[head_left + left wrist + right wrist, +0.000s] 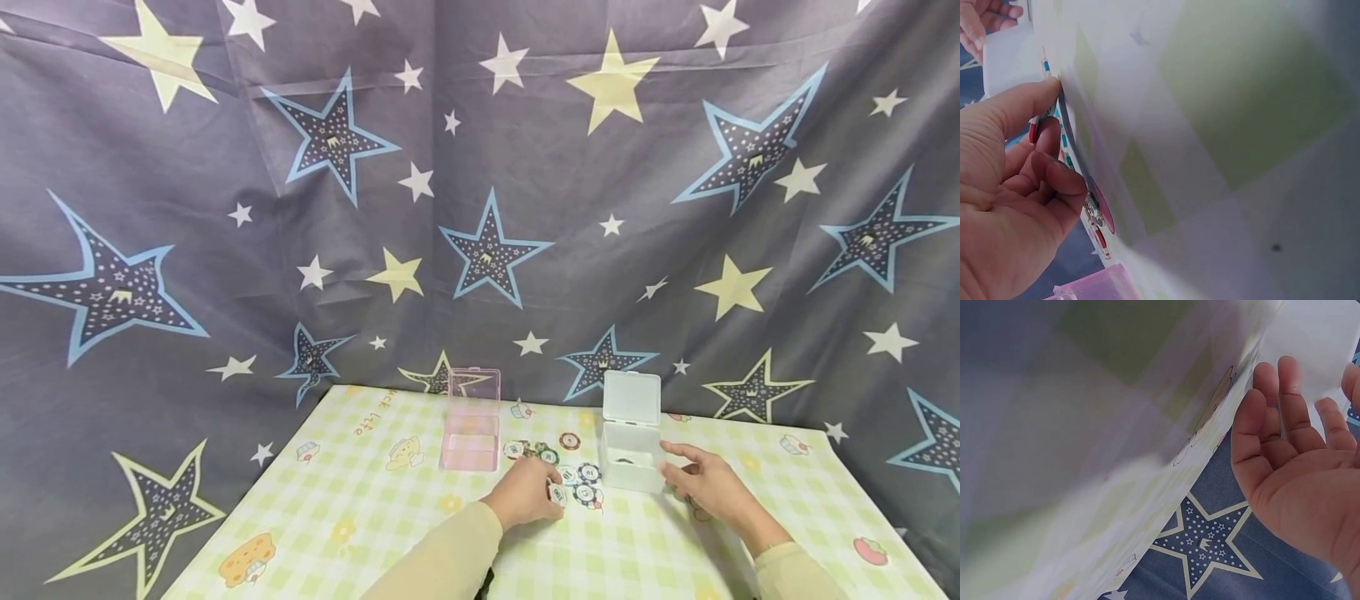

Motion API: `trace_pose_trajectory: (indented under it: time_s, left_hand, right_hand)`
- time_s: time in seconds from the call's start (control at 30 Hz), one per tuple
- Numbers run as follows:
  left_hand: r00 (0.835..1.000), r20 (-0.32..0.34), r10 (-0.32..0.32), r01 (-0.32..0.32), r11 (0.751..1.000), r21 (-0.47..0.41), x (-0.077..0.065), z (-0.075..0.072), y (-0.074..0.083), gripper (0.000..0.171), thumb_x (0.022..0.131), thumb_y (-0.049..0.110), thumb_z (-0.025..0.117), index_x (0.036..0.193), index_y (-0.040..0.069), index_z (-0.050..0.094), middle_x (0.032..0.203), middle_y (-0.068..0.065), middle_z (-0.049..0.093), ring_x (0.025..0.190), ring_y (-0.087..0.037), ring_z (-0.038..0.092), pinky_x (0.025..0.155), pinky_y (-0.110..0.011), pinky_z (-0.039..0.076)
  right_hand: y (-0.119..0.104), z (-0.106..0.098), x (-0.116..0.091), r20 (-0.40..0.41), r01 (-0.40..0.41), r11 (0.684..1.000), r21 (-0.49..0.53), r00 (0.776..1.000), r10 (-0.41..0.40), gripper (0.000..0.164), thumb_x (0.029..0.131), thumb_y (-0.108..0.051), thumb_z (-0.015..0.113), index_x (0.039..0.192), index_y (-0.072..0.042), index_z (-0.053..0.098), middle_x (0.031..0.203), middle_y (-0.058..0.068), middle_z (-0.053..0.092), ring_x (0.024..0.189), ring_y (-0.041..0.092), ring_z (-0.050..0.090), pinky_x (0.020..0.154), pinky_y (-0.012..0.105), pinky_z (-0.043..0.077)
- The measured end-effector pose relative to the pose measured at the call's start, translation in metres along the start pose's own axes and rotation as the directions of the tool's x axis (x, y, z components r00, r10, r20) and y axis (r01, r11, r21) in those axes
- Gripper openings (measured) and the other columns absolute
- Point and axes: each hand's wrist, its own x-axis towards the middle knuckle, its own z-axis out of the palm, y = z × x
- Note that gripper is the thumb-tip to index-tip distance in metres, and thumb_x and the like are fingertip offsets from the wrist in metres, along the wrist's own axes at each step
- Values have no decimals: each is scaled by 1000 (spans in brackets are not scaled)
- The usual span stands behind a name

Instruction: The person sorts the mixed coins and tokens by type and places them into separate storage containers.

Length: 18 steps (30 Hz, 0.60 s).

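Note:
My left hand [523, 492] pinches a poker chip [1035, 130] with a red and white edge between thumb and fingertip, low over the table. Several more chips lie around it: a red one [570, 441], a green one [549, 456] and dark blue ones [587, 495]. To their right stands a white plastic box [639, 478], its lid [632, 398] raised at the back and a green-marked chip [623, 461] inside. Beside that box's right wall is my right hand [711, 485], its fingertips right at the wall and the fingers loosely bent.
A see-through pink box [471, 461] with its lid up stands left of the chips. Under everything lies a green-and-white checked tablecloth [390, 508] with printed cartoon pictures. Behind the table hangs a dark curtain [480, 333] with stars.

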Motion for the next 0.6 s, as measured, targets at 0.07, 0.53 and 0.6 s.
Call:
trace_pose_trajectory:
  time_s: [0.07, 0.53, 0.6]
  left_hand:
    - [1000, -3, -10, 9, 1000, -28, 1, -1, 1, 42, 80, 12, 89, 119, 5, 78, 65, 9, 64, 60, -2, 54, 79, -23, 54]
    - [975, -166, -144, 67, 914, -401, 40, -18, 31, 44, 81, 7, 90, 123, 4, 76, 73, 7, 64, 65, -3, 55, 65, -20, 48]
    - [973, -176, -148, 62, 907, -416, 44, -16, 38, 45, 81, 7, 91, 123, 5, 76, 74, 7, 66, 66, -3, 56, 66, -20, 49]
  right_hand:
    - [0, 0, 0, -2, 5, 1000, -4, 1000, -5, 65, 107, -33, 67, 159, 0, 46, 95, 11, 77, 76, 21, 64, 56, 31, 47]
    - [3, 1, 1, -10, 11, 1000, -6, 1000, -11, 64, 107, -33, 67, 159, 0, 47, 95, 10, 77, 76, 21, 66, 57, 31, 49]
    - [3, 2, 1, -13, 10, 1000, -5, 1000, -10, 64, 107, -32, 67, 159, 0, 47, 94, 10, 77, 76, 21, 66, 57, 31, 49]
